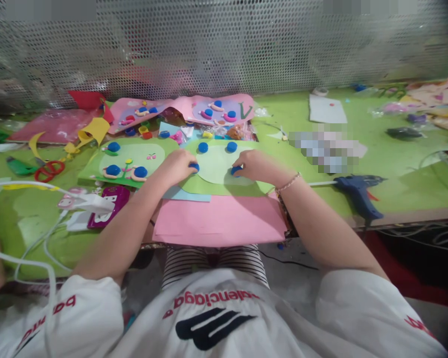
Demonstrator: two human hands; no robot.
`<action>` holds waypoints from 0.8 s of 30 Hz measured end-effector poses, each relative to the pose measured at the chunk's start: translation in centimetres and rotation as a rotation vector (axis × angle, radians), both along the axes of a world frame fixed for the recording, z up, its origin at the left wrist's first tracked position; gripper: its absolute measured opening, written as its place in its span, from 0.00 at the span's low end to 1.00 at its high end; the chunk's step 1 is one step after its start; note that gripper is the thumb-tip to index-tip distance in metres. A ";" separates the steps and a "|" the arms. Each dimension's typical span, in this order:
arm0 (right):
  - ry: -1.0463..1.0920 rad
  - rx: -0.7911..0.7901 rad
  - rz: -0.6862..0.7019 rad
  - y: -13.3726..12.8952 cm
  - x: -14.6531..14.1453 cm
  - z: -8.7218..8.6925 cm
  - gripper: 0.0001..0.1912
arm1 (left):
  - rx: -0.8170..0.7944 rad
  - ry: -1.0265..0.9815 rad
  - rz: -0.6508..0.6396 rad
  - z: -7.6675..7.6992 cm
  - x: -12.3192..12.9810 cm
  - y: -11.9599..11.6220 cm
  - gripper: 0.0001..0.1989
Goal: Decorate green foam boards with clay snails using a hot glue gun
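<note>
My left hand (178, 165) pinches a small blue round piece (195, 168) at the left edge of the pale green oval on a green sheet (197, 187). Across the oval, my right hand (254, 165) has its fingers closed on a second blue round piece (236, 171). Both pieces appear to touch the sheet. Two more blue rounds, one on the left (203, 147) and one on the right (231, 147), lie at the oval's top. Beside my left hand, another green sheet (91, 169) carries blue-shelled snail shapes (140, 172) and a yellow flower (128, 162).
Pink sheets (220, 219) lie at the table's front edge. A blue glue gun (360, 194) rests on the right. On the left are red-handled scissors (49, 171), a purple case (115, 204) and white cables (52, 233). Decorated pink sheets (179, 107) stand behind, before a perforated metal panel (224, 44).
</note>
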State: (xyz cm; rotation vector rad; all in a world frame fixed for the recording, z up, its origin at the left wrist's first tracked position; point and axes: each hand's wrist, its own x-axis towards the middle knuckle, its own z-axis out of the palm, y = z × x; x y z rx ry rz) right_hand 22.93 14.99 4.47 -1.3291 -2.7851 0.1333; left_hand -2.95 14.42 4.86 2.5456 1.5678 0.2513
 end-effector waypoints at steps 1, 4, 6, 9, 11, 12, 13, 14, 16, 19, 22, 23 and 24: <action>-0.015 0.000 -0.001 -0.1 0.0 0.1 0.10 | 0.001 0.008 -0.002 0.1 0.0 0.0 0.08; -0.065 -0.002 -0.002 -0.1 -0.2 0.2 0.12 | -0.025 0.020 0.002 0.3 0.0 0.0 0.09; -0.100 -0.006 -0.022 -0.1 -0.4 0.1 0.14 | -0.051 0.016 0.011 0.3 0.0 0.1 0.09; -0.121 -0.028 -0.068 -0.1 -0.7 0.3 0.14 | -0.073 0.013 0.030 0.1 -0.1 0.3 0.09; -0.102 -0.060 -0.085 -0.3 -0.8 0.6 0.13 | -0.057 0.017 0.026 -0.3 -0.2 0.3 0.09; -0.085 -0.079 -0.089 -0.4 -0.9 0.8 0.13 | -0.044 0.016 0.017 -0.5 -0.3 0.3 0.09; -0.061 -0.102 -0.090 -0.5 -0.9 1.0 0.13 | -0.029 0.012 0.008 -0.7 -0.4 0.2 0.09; -0.027 -0.126 -0.100 -0.6 -0.8 1.1 0.12 | -0.015 0.005 -0.001 -0.8 -0.4 0.1 0.09; 0.067 -0.130 -0.140 -0.5 -0.7 1.1 0.12 | 0.003 0.001 -0.010 -0.9 -0.5 -0.3 0.09; 0.250 0.022 -0.212 0.3 -0.4 0.2 0.16 | 0.070 0.041 0.010 -1.0 0.0 -1.5 0.09; 0.370 0.183 -0.185 1.9 -0.2 -1.5 0.19 | 0.197 0.088 -0.018 -1.5 1.2 -3.7 0.11; 0.370 0.202 -0.157 2.5 -0.1 -2.1 0.21 | 0.233 0.084 -0.043 -1.8 1.8 -4.6 0.13; 0.351 0.194 -0.126 2.9 -0.1 -2.7 0.22 | 0.266 0.080 -0.084 -2.2 2.4 -5.6 0.15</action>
